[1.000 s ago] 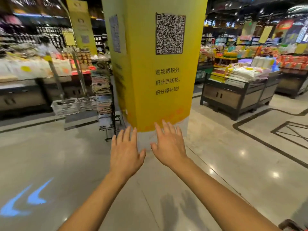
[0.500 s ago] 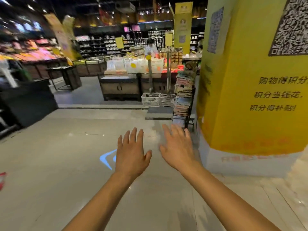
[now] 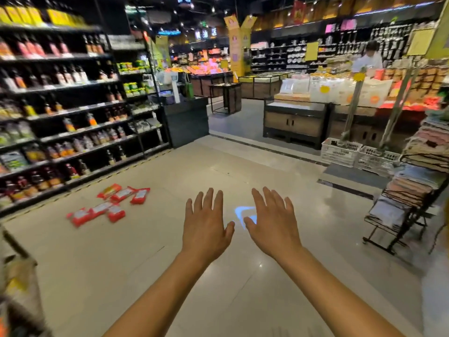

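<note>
Two hands are held out palm-down above the floor (image 3: 170, 268). The left hand (image 3: 206, 224) and the right hand (image 3: 273, 222) are spread, fingers straight and released, nothing grasped, thumbs close but apart. Several red packets (image 3: 109, 205) are scattered on the floor toward its left edge, near the foot of the bottle shelving (image 3: 60, 117). A blue light mark (image 3: 243, 212) is seen between the hands.

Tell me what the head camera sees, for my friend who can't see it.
A left hand and a right hand, both open and empty, stretch out over a shiny shop floor. Red packets lie scattered on it at left, near shelves of bottles.
</note>
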`<state>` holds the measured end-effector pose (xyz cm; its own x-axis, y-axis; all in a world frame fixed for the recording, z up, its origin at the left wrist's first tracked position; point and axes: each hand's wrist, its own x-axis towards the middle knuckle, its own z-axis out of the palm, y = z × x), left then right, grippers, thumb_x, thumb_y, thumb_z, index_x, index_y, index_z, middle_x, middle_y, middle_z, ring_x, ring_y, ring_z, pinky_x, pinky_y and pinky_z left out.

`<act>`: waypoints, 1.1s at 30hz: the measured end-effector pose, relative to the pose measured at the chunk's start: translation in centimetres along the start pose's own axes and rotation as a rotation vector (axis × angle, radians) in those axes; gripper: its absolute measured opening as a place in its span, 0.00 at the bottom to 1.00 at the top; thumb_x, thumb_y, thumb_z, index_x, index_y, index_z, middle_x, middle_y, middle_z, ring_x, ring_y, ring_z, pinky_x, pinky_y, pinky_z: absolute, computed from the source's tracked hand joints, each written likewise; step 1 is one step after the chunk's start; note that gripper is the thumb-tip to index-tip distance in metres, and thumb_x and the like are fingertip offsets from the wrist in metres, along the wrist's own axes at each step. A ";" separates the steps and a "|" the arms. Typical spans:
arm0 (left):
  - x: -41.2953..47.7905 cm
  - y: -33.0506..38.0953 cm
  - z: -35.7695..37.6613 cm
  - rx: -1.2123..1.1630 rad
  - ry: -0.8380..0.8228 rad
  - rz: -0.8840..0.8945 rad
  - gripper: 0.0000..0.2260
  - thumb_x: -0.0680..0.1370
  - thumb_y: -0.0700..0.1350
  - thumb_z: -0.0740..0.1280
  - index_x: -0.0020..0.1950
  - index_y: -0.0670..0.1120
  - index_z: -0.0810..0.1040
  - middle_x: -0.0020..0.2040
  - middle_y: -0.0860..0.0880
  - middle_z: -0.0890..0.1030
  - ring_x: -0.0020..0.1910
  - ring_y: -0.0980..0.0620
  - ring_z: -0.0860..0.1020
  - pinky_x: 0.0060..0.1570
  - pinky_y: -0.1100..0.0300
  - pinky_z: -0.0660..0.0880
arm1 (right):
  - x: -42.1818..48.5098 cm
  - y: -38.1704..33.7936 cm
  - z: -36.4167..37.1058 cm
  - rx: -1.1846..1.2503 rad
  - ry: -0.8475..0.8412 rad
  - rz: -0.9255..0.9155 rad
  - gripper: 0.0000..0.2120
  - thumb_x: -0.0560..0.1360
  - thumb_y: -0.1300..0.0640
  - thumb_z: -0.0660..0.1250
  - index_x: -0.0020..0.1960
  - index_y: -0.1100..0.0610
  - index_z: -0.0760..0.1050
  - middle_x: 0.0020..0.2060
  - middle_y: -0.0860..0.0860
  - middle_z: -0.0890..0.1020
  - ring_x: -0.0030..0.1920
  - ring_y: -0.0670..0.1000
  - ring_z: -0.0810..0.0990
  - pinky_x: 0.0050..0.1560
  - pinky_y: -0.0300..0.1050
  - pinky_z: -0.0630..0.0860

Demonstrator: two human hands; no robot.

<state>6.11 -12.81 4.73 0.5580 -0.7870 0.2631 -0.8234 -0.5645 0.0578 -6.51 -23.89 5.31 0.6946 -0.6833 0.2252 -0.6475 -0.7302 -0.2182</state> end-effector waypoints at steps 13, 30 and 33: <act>14.0 -12.0 6.1 -0.058 -0.007 -0.208 0.36 0.84 0.64 0.55 0.85 0.49 0.45 0.85 0.45 0.48 0.84 0.42 0.48 0.81 0.42 0.45 | 17.7 -5.7 6.3 -0.097 -0.106 -0.129 0.35 0.84 0.39 0.53 0.84 0.49 0.43 0.83 0.53 0.48 0.83 0.55 0.46 0.81 0.56 0.43; 29.5 -24.9 10.2 -0.022 0.005 -0.361 0.36 0.84 0.63 0.56 0.85 0.49 0.45 0.85 0.45 0.47 0.84 0.42 0.47 0.81 0.42 0.43 | 38.7 -15.2 15.1 -0.058 -0.148 -0.325 0.35 0.83 0.38 0.53 0.83 0.50 0.43 0.83 0.54 0.48 0.82 0.55 0.46 0.79 0.57 0.43; 32.7 -27.2 11.4 0.019 -0.005 -0.405 0.36 0.83 0.64 0.56 0.85 0.50 0.45 0.86 0.46 0.48 0.84 0.42 0.47 0.81 0.42 0.43 | 43.4 -16.5 17.3 -0.019 -0.162 -0.365 0.35 0.83 0.38 0.53 0.83 0.50 0.43 0.83 0.54 0.48 0.82 0.56 0.46 0.80 0.58 0.43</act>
<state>47.94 -26.08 0.78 0.8377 -0.5009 0.2177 -0.5345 -0.8338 0.1384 39.79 -41.41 2.27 0.9197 -0.3701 0.1313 -0.3535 -0.9258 -0.1340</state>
